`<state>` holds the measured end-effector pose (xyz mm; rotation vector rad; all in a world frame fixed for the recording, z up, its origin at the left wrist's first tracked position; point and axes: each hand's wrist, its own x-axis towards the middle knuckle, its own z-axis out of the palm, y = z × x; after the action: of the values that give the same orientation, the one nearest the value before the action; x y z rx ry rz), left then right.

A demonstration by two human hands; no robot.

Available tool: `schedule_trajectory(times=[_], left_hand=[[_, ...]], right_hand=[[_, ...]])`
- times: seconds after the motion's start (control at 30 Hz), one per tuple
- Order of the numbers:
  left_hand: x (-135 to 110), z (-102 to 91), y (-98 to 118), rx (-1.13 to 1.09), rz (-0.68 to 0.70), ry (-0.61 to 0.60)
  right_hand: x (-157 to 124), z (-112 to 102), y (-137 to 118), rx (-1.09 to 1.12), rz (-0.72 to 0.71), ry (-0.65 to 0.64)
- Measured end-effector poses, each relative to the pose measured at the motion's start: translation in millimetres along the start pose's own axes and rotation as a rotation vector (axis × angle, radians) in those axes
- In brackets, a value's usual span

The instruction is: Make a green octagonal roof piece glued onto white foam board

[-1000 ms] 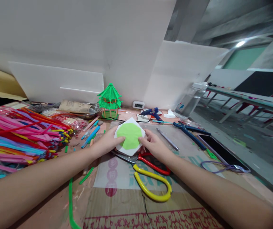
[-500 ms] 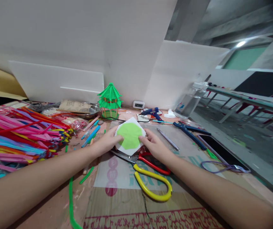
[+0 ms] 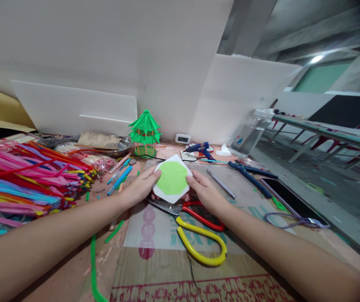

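Both hands hold a white card (image 3: 172, 160) with a light green polygon of paper on it (image 3: 172, 178), just above the table. My left hand (image 3: 139, 187) grips its left edge, thumb on top near the upper left corner. My right hand (image 3: 203, 191) pinches its right edge, thumb on the rim. Directly under the card lie scissors with one yellow and one red handle (image 3: 198, 235).
A heap of coloured pipe cleaners (image 3: 25, 176) fills the left. A small green pavilion model (image 3: 144, 132) stands at the back, with a blue glue gun (image 3: 200, 150), blue pliers (image 3: 251, 174), a metal pen (image 3: 221, 183), a phone (image 3: 293, 201) and a clear bottle (image 3: 250, 132) to the right.
The card has been lifted slightly and turned a little between the hands; my thumbs have shifted from the green paper toward the card's edges.
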<state>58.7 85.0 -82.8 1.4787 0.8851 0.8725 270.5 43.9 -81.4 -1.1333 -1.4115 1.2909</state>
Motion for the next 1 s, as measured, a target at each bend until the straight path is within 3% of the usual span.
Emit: schedule_trajectory(times=[0.27, 0.7, 1.0], left_hand=[[-1.7, 1.4, 7.4, 0.031, 0.021, -0.051], [2.8, -1.2, -2.0, 0.028, 0.023, 0.033], [-1.8, 2.3, 12.5, 0.054, -0.015, -0.023]], right_hand=[[3.2, -2.2, 1.7, -0.014, -0.003, 0.049], [-0.8, 0.9, -5.9, -0.007, -0.044, 0.077], [1.5, -1.0, -1.8, 0.024, -0.014, 0.123]])
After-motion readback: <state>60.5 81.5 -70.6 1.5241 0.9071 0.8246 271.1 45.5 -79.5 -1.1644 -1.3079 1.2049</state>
